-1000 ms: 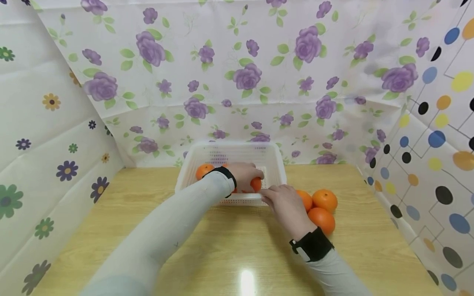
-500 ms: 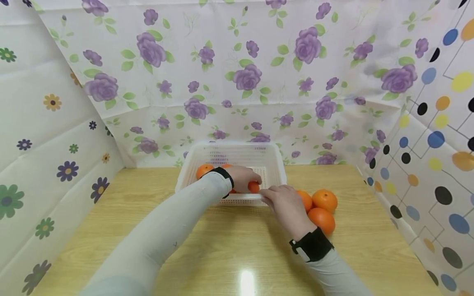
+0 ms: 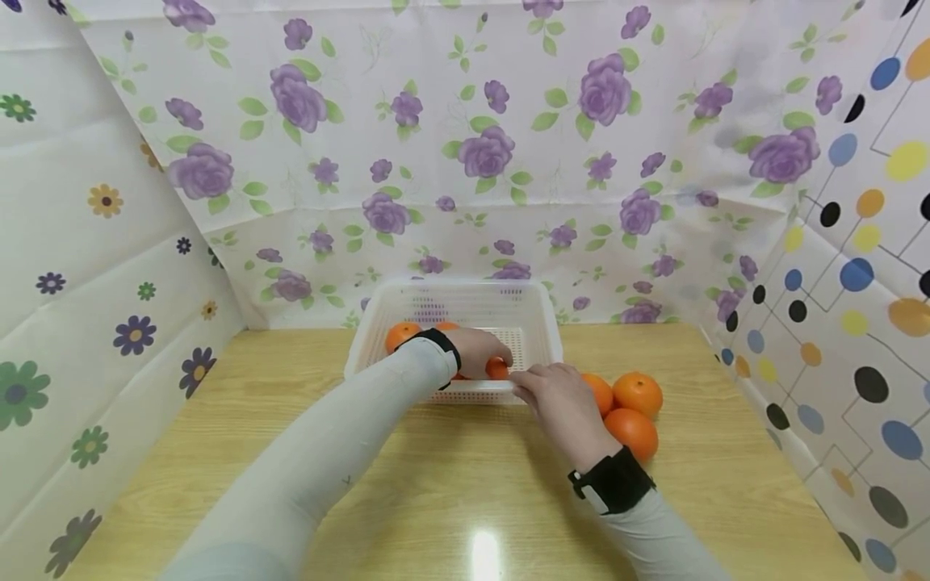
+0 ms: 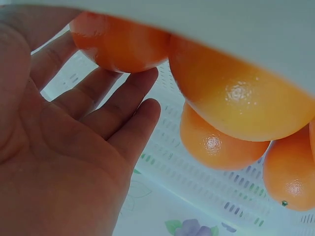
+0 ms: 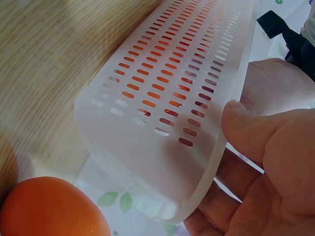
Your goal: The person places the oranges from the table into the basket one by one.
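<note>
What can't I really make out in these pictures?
Head view: how many oranges the basket holds; the left sleeve and left grip block it.
Head view: one loose orange, its left side hidden by the right grip.
Left wrist view: the largest-looking orange, its top behind a pale, blurred surface.
Right wrist view: an orange, cut off lower left.

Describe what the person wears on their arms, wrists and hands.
The left sleeve and right sleeve are long and pale grey, the left with a small dark mark. The left strap and right strap are black. The left hand and right hand wear no gloves.
</note>
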`<state>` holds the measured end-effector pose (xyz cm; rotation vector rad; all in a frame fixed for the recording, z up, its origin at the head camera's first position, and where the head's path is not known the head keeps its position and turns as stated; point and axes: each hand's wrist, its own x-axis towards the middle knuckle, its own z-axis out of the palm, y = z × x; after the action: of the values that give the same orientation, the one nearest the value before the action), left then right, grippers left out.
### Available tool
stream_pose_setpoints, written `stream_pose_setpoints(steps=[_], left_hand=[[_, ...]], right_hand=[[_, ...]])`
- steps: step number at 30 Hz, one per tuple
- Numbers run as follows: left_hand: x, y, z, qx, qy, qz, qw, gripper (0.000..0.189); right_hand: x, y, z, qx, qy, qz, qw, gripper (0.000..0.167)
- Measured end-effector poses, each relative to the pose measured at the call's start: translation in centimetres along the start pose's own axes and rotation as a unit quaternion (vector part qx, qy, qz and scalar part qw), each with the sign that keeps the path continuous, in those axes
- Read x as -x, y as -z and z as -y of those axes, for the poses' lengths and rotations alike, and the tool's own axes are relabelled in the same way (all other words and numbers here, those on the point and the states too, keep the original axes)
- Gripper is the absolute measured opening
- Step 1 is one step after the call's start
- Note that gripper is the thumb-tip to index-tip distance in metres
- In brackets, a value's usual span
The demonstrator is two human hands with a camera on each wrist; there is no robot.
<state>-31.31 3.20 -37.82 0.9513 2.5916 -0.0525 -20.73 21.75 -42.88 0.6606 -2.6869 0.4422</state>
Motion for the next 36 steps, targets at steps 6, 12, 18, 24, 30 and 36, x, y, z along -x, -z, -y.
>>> stream_pose_setpoints(steps=[6, 12, 18, 24, 30, 36], left_hand=[[-0.3, -0.23, 0.19, 0.0, -0.007, -0.001, 1.0, 0.031], [-0.92, -0.61, 0.62, 0.001, -0.003, -0.002, 1.0, 0.032], [-0.7, -0.45, 0.4, 0.005, -0.009, -0.004, 0.9999, 0.032], [-0.93, -0.58, 0.46, 0.006, -0.006, -0.001, 1.0, 0.033], [-0.84, -0.49, 0.47, 0.007, -0.009, 0.001, 0.9999, 0.038], [-0.35, -0.23, 0.39, -0.003, -0.02, -0.002, 0.9998, 0.04]], right_hand=[[-0.01, -0.09, 0.04, 0.004, -0.006, 0.008, 0.9999, 0.018], [0.02, -0.1, -0.01, 0.003, -0.002, 0.004, 1.0, 0.018], [0.06, -0.09, -0.06, 0.006, 0.004, -0.001, 1.0, 0.018], [0.02, -0.12, -0.08, 0.005, 0.004, 0.001, 1.0, 0.018], [0.02, -0.18, -0.1, 0.007, 0.009, -0.003, 0.9999, 0.017], [0.09, -0.19, -0.21, 0.008, 0.01, -0.007, 0.9999, 0.017]])
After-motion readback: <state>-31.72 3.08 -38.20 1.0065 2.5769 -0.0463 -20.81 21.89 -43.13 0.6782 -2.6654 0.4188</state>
